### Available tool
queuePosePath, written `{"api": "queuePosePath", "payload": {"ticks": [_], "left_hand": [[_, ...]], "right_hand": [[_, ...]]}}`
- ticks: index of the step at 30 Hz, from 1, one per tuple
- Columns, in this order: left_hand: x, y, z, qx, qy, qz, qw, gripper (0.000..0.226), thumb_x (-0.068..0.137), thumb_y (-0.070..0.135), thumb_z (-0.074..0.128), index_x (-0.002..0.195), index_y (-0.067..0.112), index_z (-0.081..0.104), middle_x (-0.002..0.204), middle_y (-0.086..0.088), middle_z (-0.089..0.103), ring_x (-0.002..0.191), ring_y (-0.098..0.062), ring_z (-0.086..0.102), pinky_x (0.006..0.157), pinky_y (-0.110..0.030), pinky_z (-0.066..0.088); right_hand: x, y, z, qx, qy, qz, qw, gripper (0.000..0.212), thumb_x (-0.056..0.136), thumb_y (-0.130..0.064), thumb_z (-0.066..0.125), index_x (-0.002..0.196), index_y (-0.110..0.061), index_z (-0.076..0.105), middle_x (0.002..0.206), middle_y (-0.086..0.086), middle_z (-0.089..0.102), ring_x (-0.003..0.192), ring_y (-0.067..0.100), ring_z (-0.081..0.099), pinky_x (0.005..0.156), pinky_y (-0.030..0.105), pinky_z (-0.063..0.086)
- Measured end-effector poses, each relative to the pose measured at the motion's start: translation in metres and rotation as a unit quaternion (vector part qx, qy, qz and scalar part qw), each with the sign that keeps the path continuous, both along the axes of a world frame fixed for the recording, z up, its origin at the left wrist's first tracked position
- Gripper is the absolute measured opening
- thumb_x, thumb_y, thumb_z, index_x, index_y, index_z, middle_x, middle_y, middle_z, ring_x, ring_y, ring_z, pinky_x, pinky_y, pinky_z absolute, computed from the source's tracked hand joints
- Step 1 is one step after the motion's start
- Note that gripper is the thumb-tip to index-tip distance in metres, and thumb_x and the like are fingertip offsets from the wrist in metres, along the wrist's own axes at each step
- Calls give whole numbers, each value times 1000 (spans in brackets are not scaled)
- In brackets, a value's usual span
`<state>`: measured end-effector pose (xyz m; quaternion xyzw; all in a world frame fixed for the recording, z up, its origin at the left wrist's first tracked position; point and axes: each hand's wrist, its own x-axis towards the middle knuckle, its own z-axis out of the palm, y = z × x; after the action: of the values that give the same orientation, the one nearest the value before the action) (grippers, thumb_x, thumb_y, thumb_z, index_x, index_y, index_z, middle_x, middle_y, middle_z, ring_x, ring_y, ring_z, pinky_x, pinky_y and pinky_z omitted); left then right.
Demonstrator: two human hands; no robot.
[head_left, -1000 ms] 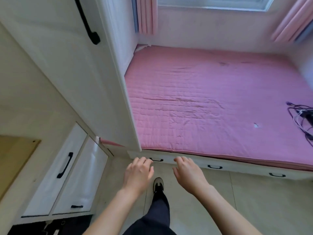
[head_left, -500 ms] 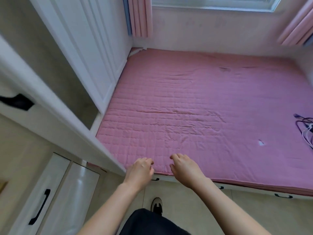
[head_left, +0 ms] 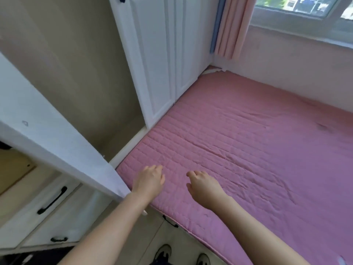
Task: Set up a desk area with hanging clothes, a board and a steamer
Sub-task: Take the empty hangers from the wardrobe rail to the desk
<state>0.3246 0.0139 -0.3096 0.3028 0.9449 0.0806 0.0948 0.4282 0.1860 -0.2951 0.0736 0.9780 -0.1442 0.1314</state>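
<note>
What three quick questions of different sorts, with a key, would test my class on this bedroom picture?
1. True or false: the left hand holds a steamer.
2. What colour is the mattress pad? A) pink B) green C) white
3. Fill in: the open wardrobe door lies to the ____ of both hands.

Key: 1. False; the left hand and the right hand are both empty, fingers loosely curled above the pad. 2. A. 3. left.

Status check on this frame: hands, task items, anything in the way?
Left hand and right hand empty, loosely curled above the pink mattress. No clothes, board or steamer in view. Open wardrobe door beside left arm.
</note>
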Motion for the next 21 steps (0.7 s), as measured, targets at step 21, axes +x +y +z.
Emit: {"api": "queuePosePath", "payload": {"ticks": [21], "left_hand": [[-114, 21, 76, 58, 33, 318, 946, 26, 92, 13, 43, 115, 14, 54, 109, -3, 62, 97, -24, 58, 75, -37, 50]], "right_hand": [[-204, 12, 93, 1, 147, 180, 973, 26, 99, -26, 38, 117, -10, 49, 109, 8, 59, 104, 28, 54, 76, 38, 50]]}}
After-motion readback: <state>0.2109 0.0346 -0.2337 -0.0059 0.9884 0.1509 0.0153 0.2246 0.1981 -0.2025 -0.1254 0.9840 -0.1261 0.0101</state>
